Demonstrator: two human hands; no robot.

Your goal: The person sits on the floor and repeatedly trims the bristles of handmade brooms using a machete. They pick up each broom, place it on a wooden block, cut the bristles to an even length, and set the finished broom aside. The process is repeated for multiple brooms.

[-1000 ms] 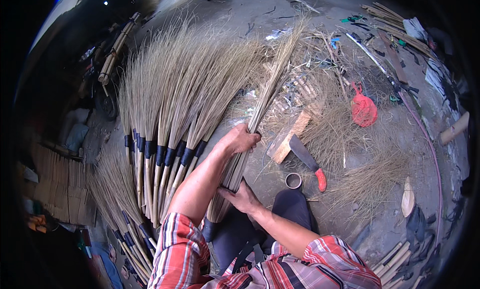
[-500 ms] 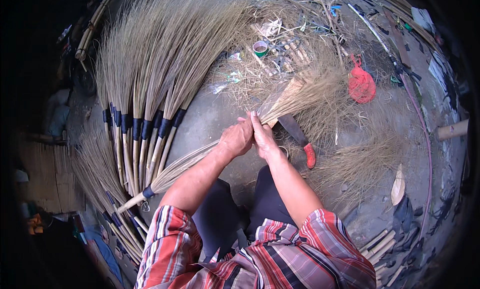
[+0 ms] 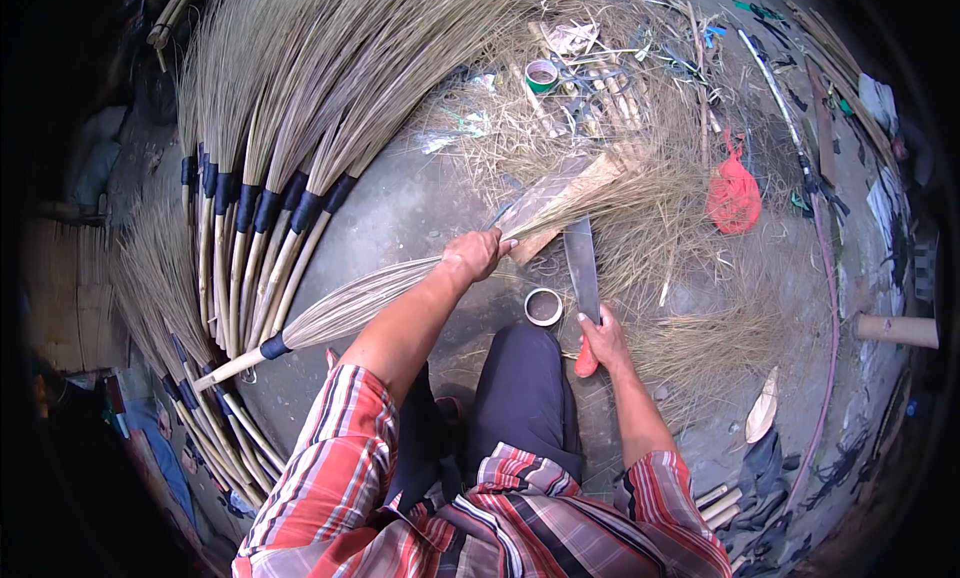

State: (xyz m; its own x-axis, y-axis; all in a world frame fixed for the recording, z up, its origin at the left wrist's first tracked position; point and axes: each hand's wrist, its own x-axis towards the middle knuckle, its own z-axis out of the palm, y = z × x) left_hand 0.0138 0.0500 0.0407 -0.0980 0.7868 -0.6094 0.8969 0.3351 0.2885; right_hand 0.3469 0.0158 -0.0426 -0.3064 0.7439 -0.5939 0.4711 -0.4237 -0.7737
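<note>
My left hand (image 3: 478, 255) is closed around the bristles of a grass broom (image 3: 370, 296). The broom lies slantwise, its pale handle and dark blue binding toward the lower left, its bristle tips fanned over a wooden board (image 3: 560, 200). My right hand (image 3: 602, 340) grips the red handle of a machete (image 3: 582, 268). The broad grey blade points away from me, its far end beside the board and close to the bristles. A roll of tape (image 3: 543, 307) rests on the floor between my hands.
Several finished brooms (image 3: 270, 168) lean in a row at the left, with more below them. Loose grass clippings (image 3: 700, 348) litter the floor ahead and right. A green tape roll (image 3: 541, 75) and a red net bag (image 3: 734, 196) lie beyond. Sticks (image 3: 722, 508) sit at lower right.
My right hand has left the bristles, moved down and right, and taken hold of the machete's handle. The machete now points more upright. My left hand still holds the broom.
</note>
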